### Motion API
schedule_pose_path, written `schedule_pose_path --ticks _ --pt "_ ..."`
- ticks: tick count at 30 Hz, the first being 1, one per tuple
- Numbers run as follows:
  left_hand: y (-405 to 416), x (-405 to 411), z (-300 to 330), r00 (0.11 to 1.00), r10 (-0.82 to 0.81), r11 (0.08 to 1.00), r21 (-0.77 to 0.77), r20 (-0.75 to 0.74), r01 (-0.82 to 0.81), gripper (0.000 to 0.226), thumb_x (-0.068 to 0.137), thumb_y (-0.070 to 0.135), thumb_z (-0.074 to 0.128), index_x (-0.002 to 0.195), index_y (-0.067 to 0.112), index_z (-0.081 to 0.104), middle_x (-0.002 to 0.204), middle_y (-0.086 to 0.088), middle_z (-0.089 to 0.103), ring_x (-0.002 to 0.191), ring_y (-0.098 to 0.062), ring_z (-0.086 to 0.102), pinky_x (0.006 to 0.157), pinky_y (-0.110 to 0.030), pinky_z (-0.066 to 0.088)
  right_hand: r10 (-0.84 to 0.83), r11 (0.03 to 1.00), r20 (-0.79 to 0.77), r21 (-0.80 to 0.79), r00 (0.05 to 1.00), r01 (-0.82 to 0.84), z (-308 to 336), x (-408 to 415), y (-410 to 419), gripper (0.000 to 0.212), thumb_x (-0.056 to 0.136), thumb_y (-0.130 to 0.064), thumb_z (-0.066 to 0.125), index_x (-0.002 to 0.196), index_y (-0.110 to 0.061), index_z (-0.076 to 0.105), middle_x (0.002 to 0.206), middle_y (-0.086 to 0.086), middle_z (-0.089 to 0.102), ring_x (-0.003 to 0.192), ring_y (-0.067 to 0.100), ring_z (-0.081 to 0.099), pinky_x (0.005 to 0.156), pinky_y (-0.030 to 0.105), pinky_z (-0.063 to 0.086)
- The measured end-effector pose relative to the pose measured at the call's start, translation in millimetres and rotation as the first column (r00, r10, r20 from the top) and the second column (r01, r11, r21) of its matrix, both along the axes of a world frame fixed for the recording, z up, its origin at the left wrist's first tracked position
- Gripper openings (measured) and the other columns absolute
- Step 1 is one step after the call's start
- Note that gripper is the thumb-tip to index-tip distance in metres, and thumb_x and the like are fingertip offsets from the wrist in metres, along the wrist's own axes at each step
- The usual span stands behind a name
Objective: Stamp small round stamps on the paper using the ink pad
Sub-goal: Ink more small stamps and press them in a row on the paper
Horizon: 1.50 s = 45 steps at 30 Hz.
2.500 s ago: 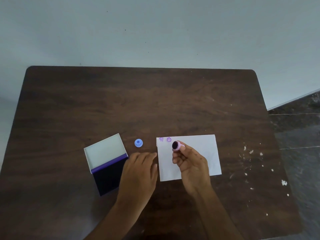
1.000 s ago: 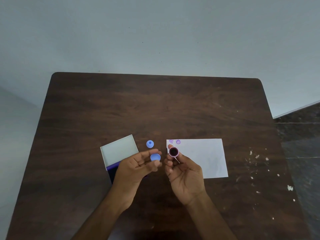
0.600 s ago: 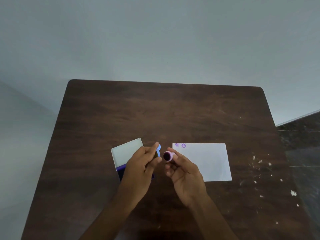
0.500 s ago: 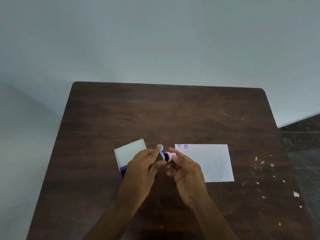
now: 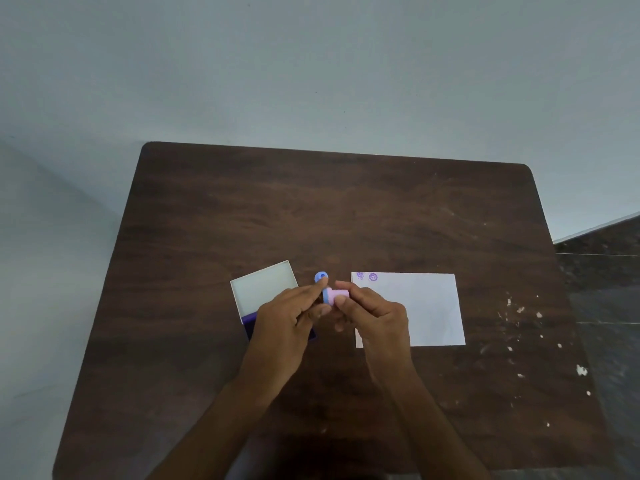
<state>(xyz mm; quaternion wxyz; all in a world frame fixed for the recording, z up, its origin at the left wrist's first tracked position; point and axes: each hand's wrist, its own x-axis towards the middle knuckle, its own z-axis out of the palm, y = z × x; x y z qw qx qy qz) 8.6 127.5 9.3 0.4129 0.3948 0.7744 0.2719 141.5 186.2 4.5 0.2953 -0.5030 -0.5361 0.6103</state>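
My right hand (image 5: 375, 311) pinches a small pink round stamp (image 5: 336, 294) lying sideways above the table. My left hand (image 5: 287, 315) pinches a blue cap (image 5: 326, 295) pressed onto the stamp's left end. A second blue stamp (image 5: 321, 276) stands on the table just behind my fingers. The white paper (image 5: 426, 308) lies to the right, with two purple prints (image 5: 367, 276) at its top left corner. The open ink pad (image 5: 265, 289) lies to the left, its dark pad mostly hidden under my left hand.
Everything rests on a dark brown wooden table (image 5: 332, 209) against a pale wall. White flecks (image 5: 523, 317) dot the table's right side. A dark floor (image 5: 606, 271) shows beyond the right edge.
My left hand picked up a blue cap and brought it to the pink stamp in my right hand. The cap now sits on the stamp's inked end. The view has shifted.
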Motion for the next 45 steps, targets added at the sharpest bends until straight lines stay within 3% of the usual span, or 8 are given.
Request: schedule_pose_path --ticks 4,7,11,22,26,32,39,45 --pt "-5.1 -2.2 5.4 0.997 0.029 0.991 0.13 -0.075 -0.019 0.037 0.089 0.022 0.064 0.124 0.01 0.063 0.118 -0.009 0.068 0.1 -0.014 0.062 0.077 0.007 0.032 0.162 0.983 0.193 0.058 0.968 -0.176 -5.9 3.5 10.3 0.017 0.087 -0.029 0.067 0.099 -0.02 0.076 0.083 -0.002 0.076 0.072 0.017 0.07 0.072 0.03 0.06" --pt "-7.4 -5.8 2.5 0.996 0.042 0.981 0.193 -0.076 -0.027 0.036 0.084 0.024 0.069 0.118 0.012 0.068 0.109 -0.005 0.071 0.081 0.001 0.056 0.074 0.007 0.034 0.213 0.977 0.181 -0.016 0.96 -0.214 -6.9 3.4 15.1 0.021 0.087 -0.026 0.069 0.102 -0.013 0.076 0.082 0.001 0.077 0.071 0.019 0.071 0.072 0.029 0.059" --pt "-7.3 -4.6 -5.1 0.998 0.053 0.979 0.199 -0.034 -0.045 0.035 0.082 0.028 0.07 0.115 0.015 0.069 0.104 0.009 0.062 0.085 0.007 0.054 0.076 0.004 0.038 0.187 0.974 0.087 -0.149 0.978 -0.173 -6.2 2.7 13.1 0.017 0.084 -0.027 0.073 0.097 -0.017 0.077 0.076 -0.001 0.077 0.066 0.022 0.072 0.065 0.019 0.056" --pt "-4.0 6.0 -22.2 0.959 0.217 0.962 0.128 0.183 -0.243 0.041 0.082 0.024 0.071 0.123 0.025 0.064 0.106 0.017 0.069 0.088 0.019 0.06 0.07 0.003 0.042 -0.117 0.878 -0.075 -0.473 0.99 0.068 -24.4 -3.2 17.0 0.013 0.08 -0.011 0.076 0.092 -0.007 0.076 0.09 0.016 0.076 0.079 0.034 0.073 0.069 0.032 0.061" --pt "-3.2 3.9 -30.5 0.946 0.254 0.955 0.104 0.204 -0.278 0.043 0.084 0.021 0.071 0.126 0.022 0.062 0.114 0.015 0.068 0.09 0.015 0.062 0.071 0.002 0.043 -0.043 0.955 0.201 -0.28 0.979 0.099 -39.7 -5.6 26.7 0.015 0.08 -0.019 0.078 0.091 -0.01 0.075 0.077 0.005 0.077 0.067 0.023 0.073 0.062 0.024 0.058" --pt "-3.4 -5.8 -44.1 0.923 0.317 0.941 0.047 0.22 -0.335 0.04 0.086 0.022 0.069 0.126 0.019 0.063 0.117 0.007 0.07 0.091 0.012 0.06 0.076 0.006 0.039 0.06 0.988 0.594 0.082 0.802 -0.134 -70.2 -16.1 37.5 0.008 0.086 -0.029 0.068 0.081 -0.022 0.067 0.079 -0.007 0.07 0.067 0.005 0.061 0.059 0.009 0.042" --pt "8.6 -9.5 -52.3 0.92 0.325 0.937 0.056 0.22 -0.344 0.038 0.086 0.02 0.069 0.124 0.019 0.064 0.11 0.008 0.072 0.093 0.009 0.064 0.076 0.004 0.041 0.175 0.959 0.797 -0.005 0.578 -0.284 -92.7 -33.7 42.9 0.008 0.092 -0.031 0.059 0.092 -0.024 0.056 0.099 -0.002 0.064 0.071 0.01 0.051 0.066 0.017 0.037" --pt "9.9 -16.2 -55.3 0.927 0.327 0.937 0.063 0.182 -0.343 0.034 0.088 0.021 0.068 0.122 0.021 0.066 0.11 0.011 0.072 0.093 0.01 0.063 0.074 0.005 0.04 0.186 0.941 0.801 0.02 0.569 -0.337 -92.8 -33.9 37.2 0.023 0.099 -0.026 0.046 0.11 -0.01 0.059 0.121 0.009 0.059 0.102 0.016 0.056 0.08 0.023 0.041"
